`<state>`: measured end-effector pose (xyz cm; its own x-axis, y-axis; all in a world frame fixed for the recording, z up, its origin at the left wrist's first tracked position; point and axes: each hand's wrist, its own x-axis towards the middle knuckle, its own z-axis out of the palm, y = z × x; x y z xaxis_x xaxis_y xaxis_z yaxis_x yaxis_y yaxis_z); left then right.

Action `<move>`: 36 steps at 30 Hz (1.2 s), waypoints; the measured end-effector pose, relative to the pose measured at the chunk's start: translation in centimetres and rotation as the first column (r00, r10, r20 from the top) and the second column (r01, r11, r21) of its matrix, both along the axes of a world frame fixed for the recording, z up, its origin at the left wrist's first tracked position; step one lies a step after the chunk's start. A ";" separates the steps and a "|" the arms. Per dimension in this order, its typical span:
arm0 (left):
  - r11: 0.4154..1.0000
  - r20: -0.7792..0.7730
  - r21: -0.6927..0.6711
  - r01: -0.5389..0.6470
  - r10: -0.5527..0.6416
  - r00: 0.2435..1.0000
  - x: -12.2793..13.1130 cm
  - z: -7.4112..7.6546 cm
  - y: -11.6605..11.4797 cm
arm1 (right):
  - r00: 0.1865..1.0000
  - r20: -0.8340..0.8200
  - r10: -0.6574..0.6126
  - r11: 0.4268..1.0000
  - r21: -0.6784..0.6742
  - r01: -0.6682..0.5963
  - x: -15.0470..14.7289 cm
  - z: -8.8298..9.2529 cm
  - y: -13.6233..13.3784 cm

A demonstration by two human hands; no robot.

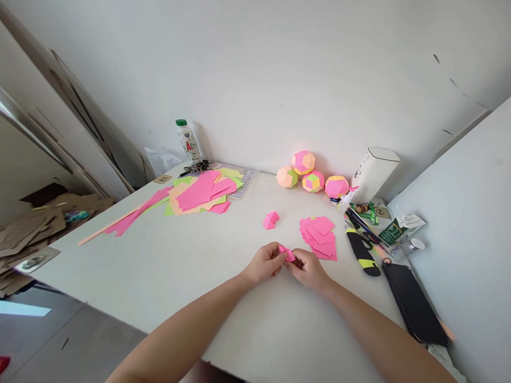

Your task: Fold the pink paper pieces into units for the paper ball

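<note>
Between my two hands is a small piece of folded pink paper (pixel 287 254), held just above the table near its middle. My left hand (pixel 267 262) pinches its left side with thumb and fingers. On the other side, my right hand (pixel 308 267) grips the paper's right edge with closed fingers. Just beyond my hands sits a little cluster of folded pink paper pieces (pixel 271 219). Right of it lies a loose pile of pink paper squares (pixel 320 236), close to my right hand.
Several multicoloured paper balls (pixel 303 163) rest by the wall, beside a white container (pixel 375 172). Paper sheets (pixel 202 192), a ruler mat (pixel 249 183) and a bottle (pixel 188 141) are at back left. Scissors in a black-yellow sheath (pixel 362 252) and a black phone (pixel 415 303) lie right.
</note>
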<state>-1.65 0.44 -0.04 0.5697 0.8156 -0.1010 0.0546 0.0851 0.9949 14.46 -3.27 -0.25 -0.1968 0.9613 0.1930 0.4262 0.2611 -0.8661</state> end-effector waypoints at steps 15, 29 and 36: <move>0.999 -0.033 -0.040 0.020 -0.021 0.999 -0.1 0.6 0.0 | 0.983 -0.186 -0.001 0.997 0.078 0.016 -0.1 0.0 -0.4; 0.994 0.104 -0.088 -0.062 0.071 0.992 0.1 -0.1 0.5 | 0.996 -0.080 -0.034 0.994 0.098 0.041 0.0 -0.1 -0.4; 0.998 0.052 -0.045 0.052 -0.049 0.997 0.0 0.4 0.2 | 0.997 -0.074 -0.018 0.993 0.113 0.027 0.1 -0.3 -0.2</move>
<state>-1.67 0.65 0.38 0.6154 0.7808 -0.1083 0.0096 0.1299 0.9915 14.57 -3.49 -0.52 -0.1567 0.9364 0.3140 0.3700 0.3504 -0.8604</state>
